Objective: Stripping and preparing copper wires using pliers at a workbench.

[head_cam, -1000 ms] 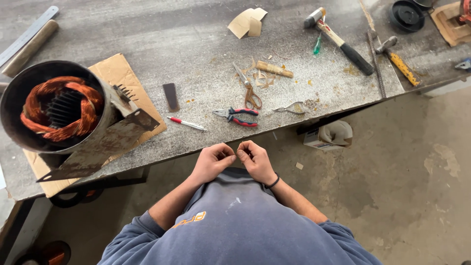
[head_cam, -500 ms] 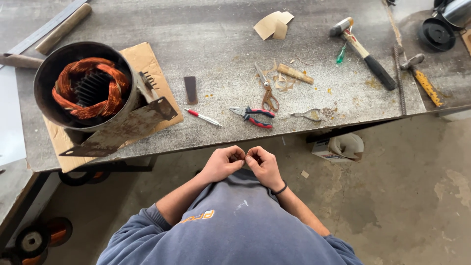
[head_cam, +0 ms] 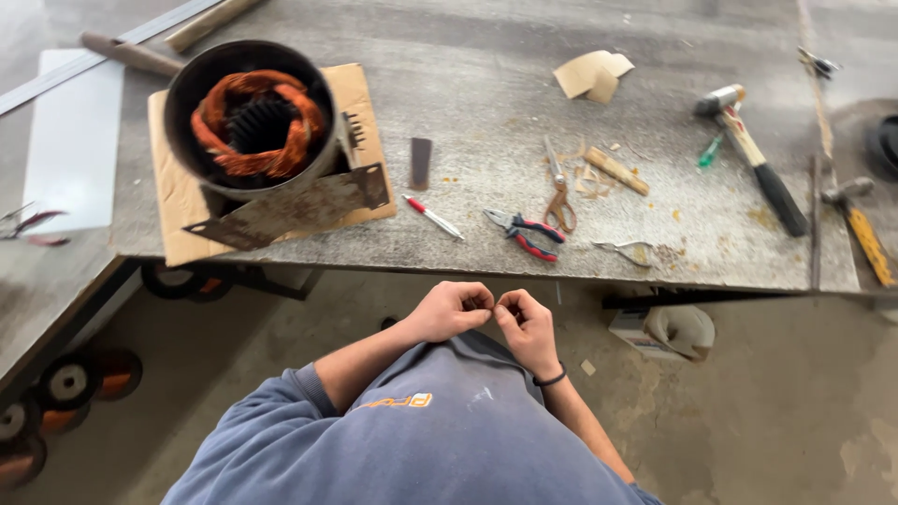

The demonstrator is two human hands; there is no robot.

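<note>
1. The left hand (head_cam: pixel 449 310) and right hand (head_cam: pixel 526 323) are held together below the surface (head_cam: pixel 486 112) edge, fingertips pinched.
2. What is pinched is too small to tell.
3. The pliers (head_cam: pixel 524 234) lie nearest, pointing left.

Left hand (head_cam: pixel 451 310) and right hand (head_cam: pixel 527 327) meet at belly height, fingers curled, fingertips pinched together; forearms bare, elbows bent.

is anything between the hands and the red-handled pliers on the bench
Nothing visible. The left hand and right hand are pinched together below the bench edge, and the red-handled pliers lie just past that edge, with bare bench top around them.
</note>
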